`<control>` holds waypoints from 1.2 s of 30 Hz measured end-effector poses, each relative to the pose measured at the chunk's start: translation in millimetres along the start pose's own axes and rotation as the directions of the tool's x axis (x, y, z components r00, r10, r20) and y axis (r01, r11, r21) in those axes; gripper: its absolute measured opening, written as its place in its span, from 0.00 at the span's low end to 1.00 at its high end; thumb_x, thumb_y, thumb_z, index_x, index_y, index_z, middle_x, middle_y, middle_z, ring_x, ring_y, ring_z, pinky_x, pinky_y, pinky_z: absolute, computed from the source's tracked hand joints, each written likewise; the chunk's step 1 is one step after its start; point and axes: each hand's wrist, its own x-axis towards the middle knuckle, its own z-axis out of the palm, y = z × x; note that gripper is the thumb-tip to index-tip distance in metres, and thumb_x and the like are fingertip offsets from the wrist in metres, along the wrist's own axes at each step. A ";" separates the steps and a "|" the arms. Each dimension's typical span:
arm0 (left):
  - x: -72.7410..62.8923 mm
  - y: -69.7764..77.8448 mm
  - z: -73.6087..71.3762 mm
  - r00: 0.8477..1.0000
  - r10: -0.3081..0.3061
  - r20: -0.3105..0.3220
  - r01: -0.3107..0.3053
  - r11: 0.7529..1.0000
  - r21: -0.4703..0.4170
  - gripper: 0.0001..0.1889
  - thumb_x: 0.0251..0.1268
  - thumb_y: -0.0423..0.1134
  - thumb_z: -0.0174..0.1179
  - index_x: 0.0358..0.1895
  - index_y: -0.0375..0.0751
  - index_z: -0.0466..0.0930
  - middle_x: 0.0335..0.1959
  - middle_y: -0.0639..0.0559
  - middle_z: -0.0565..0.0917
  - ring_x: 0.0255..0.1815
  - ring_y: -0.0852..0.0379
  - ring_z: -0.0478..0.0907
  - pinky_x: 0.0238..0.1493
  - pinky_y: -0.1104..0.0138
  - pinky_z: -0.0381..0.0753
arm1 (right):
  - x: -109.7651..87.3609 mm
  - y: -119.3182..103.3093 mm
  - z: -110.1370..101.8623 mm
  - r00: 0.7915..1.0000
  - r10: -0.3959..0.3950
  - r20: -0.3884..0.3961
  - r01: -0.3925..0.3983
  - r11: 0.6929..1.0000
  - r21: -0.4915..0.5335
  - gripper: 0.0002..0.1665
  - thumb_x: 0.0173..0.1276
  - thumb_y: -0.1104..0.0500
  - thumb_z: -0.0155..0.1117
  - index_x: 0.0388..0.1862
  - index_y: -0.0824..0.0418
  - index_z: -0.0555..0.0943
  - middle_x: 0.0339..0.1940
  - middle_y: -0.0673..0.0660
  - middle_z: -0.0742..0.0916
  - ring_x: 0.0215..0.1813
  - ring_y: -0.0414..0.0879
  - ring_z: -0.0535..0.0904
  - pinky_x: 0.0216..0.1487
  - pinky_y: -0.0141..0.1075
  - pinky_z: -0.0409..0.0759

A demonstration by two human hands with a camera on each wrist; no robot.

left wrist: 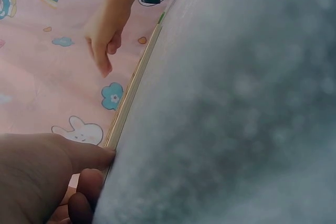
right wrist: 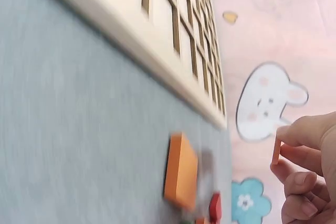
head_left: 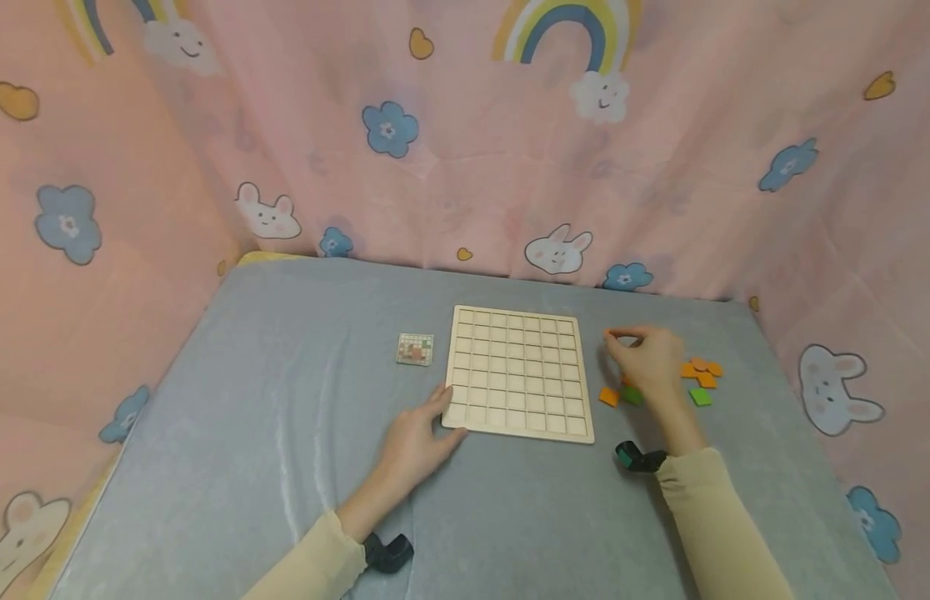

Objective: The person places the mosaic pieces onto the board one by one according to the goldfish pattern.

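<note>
A square wooden grid board lies flat on the table, its cells all bare. My left hand rests at the board's near left corner, thumb on the front edge and fingers along the left side. In the left wrist view its thumb touches the board's edge. My right hand is raised to the right of the board. Between thumb and fingertips it pinches a thin orange tile, seen edge-on in the right wrist view. Below that hand lie an orange tile and a green tile, partly covered.
A small card with a coloured grid pattern lies left of the board. Farther right sit several orange tiles and a green tile. In the right wrist view a red piece shows. A pink patterned curtain surrounds the grey-covered table.
</note>
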 end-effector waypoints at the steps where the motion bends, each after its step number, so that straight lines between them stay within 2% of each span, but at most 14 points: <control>1: 0.1 -0.1 0.2 1.000 0.000 0.000 0.000 1.000 0.006 0.36 0.65 0.43 0.75 0.73 0.34 0.76 0.74 0.38 0.75 0.69 0.35 0.77 0.62 0.46 0.83 | -1.0 -3.6 1.5 1.000 -0.019 -0.005 0.019 1.000 0.005 0.14 0.70 0.57 0.74 0.43 0.68 0.93 0.18 0.62 0.88 0.12 0.44 0.73 0.13 0.35 0.67; 5: 0.3 -0.3 0.3 1.000 -0.007 0.005 0.007 1.000 0.006 0.36 0.65 0.45 0.75 0.74 0.35 0.76 0.74 0.39 0.75 0.69 0.35 0.77 0.62 0.47 0.83 | -3.5 -18.5 9.1 0.997 -0.083 -0.008 0.083 0.996 0.030 0.12 0.69 0.59 0.75 0.42 0.68 0.93 0.24 0.65 0.90 0.15 0.43 0.72 0.15 0.35 0.67; 9: 0.8 0.2 -0.8 1.000 -0.011 0.008 0.011 1.000 -0.007 0.37 0.65 0.45 0.75 0.74 0.34 0.75 0.74 0.38 0.74 0.70 0.35 0.76 0.62 0.47 0.83 | -3.2 -32.7 19.6 0.994 -0.108 0.021 0.106 0.991 0.087 0.11 0.70 0.59 0.75 0.42 0.67 0.93 0.30 0.66 0.91 0.17 0.40 0.71 0.16 0.33 0.68; 13: 1.1 0.1 -0.7 1.000 -0.012 0.008 0.012 1.000 -0.009 0.37 0.65 0.44 0.75 0.74 0.33 0.75 0.74 0.37 0.74 0.70 0.35 0.76 0.63 0.47 0.83 | -3.5 -45.6 31.5 0.986 -0.164 0.018 0.160 0.976 0.151 0.08 0.68 0.60 0.76 0.39 0.66 0.94 0.26 0.64 0.90 0.15 0.36 0.69 0.15 0.30 0.63; 16: 1.1 -0.4 -0.5 1.000 -0.011 0.006 0.011 1.000 -0.008 0.37 0.65 0.44 0.75 0.74 0.33 0.76 0.74 0.37 0.75 0.69 0.35 0.76 0.62 0.47 0.83 | -5.7 -55.0 40.8 0.982 -0.185 0.033 0.175 0.964 0.202 0.08 0.68 0.61 0.76 0.38 0.66 0.94 0.28 0.64 0.91 0.15 0.35 0.68 0.15 0.29 0.61; 25: 1.7 -0.9 -1.5 1.000 0.010 -0.006 -0.010 1.000 0.000 0.35 0.65 0.43 0.75 0.73 0.33 0.77 0.73 0.37 0.76 0.69 0.35 0.77 0.61 0.47 0.84 | -11.0 -85.7 68.8 0.954 -0.257 0.154 0.223 0.952 0.210 0.09 0.69 0.60 0.75 0.39 0.67 0.93 0.41 0.64 0.93 0.24 0.46 0.78 0.26 0.33 0.72; 36: 1.0 -1.8 -1.7 1.000 0.009 -0.005 -0.009 1.000 0.008 0.35 0.65 0.44 0.75 0.73 0.35 0.77 0.73 0.39 0.76 0.69 0.34 0.77 0.62 0.47 0.83 | -13.0 -114.1 102.8 0.916 -0.355 0.188 0.304 0.919 0.253 0.09 0.69 0.60 0.74 0.39 0.66 0.94 0.41 0.62 0.93 0.27 0.46 0.82 0.30 0.36 0.80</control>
